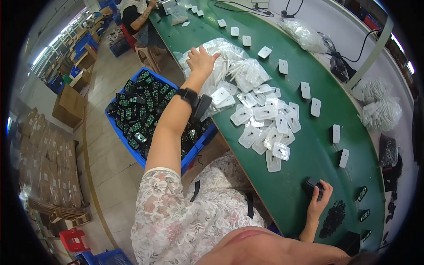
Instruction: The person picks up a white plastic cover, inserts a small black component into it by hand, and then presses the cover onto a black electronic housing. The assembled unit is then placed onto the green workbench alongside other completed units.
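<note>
My left hand (202,61) reaches over a clear plastic bag (234,55) filled with thin white sticks. Its thumb stands apart from the fingers, and nothing shows in its grasp. A black band with a small box-like device (194,100) is worn on that forearm. Down at the near right, my right hand (321,196) has its fingers and thumb around a small black block-shaped casing (312,184) at the green tabletop. Beside this hand lies a heap of tiny black parts (333,218). Between the hands spreads a pile of translucent white rectangular covers (267,123).
A blue crate (128,148) of black housings with green circuit boards stands left of the green table (247,163). White-topped units (304,90) line the table's far side. More bagged sticks (377,104) lie at the right. Another person (137,17) sits at the far left end.
</note>
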The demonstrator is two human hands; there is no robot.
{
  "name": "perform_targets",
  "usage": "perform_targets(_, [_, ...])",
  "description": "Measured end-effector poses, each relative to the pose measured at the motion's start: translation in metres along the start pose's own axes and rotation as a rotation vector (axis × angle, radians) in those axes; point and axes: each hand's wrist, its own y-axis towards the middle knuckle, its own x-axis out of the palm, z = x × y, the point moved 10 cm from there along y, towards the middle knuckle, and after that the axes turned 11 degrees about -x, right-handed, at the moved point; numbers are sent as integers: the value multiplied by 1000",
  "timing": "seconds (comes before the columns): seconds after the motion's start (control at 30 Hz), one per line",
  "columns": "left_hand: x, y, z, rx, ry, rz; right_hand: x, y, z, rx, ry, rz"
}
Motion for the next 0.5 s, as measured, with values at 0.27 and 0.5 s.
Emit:
perform_targets(0.27, [84,10,-50,-207,99,-544,0,-1,-1,20,20,-4])
perform_targets(0.5, [30,-17,-2,-249,-1057,-794,-5,4,-1,36,24,13])
